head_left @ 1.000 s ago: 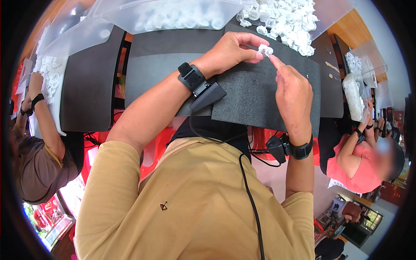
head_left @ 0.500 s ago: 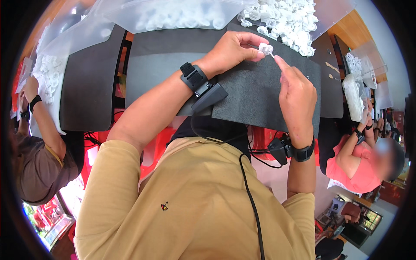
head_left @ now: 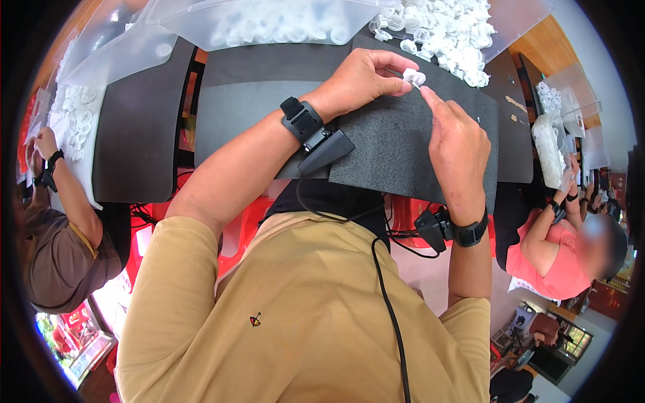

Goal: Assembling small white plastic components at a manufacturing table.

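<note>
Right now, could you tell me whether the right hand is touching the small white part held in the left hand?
Touching: the head view shows the right hand with its fingertip meeting the small white part pinched by the left hand.

Very little has shifted over the second. The left hand (head_left: 363, 77) has crept slightly further along with the small white part (head_left: 412, 76) pinched at its fingertips, so the part now sits a touch closer to the heap of white parts (head_left: 447, 33) beyond it. The right hand (head_left: 457, 144) has followed, its forefinger tip now pressed against the near side of the part (a second ago it met the part at much the same spot, only a shade lower). The wrists have barely turned.
</note>
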Demonstrator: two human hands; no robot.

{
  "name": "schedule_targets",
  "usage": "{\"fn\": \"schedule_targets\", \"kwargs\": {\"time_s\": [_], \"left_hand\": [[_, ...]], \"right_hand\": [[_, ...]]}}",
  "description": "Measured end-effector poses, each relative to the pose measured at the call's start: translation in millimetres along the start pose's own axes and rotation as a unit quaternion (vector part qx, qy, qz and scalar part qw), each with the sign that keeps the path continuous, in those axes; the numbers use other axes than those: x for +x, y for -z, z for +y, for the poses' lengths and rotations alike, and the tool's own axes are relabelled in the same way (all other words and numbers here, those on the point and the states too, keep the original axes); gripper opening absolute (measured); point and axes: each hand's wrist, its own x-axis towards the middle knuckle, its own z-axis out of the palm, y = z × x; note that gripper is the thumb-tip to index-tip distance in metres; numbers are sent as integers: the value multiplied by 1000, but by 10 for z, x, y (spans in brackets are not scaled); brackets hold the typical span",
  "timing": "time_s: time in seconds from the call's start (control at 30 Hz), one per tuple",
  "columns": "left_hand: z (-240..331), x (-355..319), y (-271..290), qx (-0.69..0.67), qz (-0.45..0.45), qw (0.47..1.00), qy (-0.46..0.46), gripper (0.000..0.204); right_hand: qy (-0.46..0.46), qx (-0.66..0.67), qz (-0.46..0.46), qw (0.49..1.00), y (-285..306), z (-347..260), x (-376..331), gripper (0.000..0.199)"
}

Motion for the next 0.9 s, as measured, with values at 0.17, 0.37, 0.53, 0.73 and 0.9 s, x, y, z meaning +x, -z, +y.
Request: {"fn": "schedule_targets", "kwargs": {"time_s": [0.17,0.37,0.53,0.73,0.9], "left_hand": [[-11,2,-7,0,2,1000,-7,35],[-13,-25,-27,17,9,1000,-8,34],[-47,-9,-24,61,5,998,-4,33],[-31,8,-18,32,-5,999,-8,33],[2,8,-42,-66,-69,995,3,41]], "right_hand": [[-1,-3,1,1000,19,-21,6,34],[2,-22,-20,1000,52,-48,6,34],[8,-51,-62,997,76,-58,39,33],[48,86,-79,992,117,178,163,30],[-104,304,-24,947,64,198,129,31]]}}
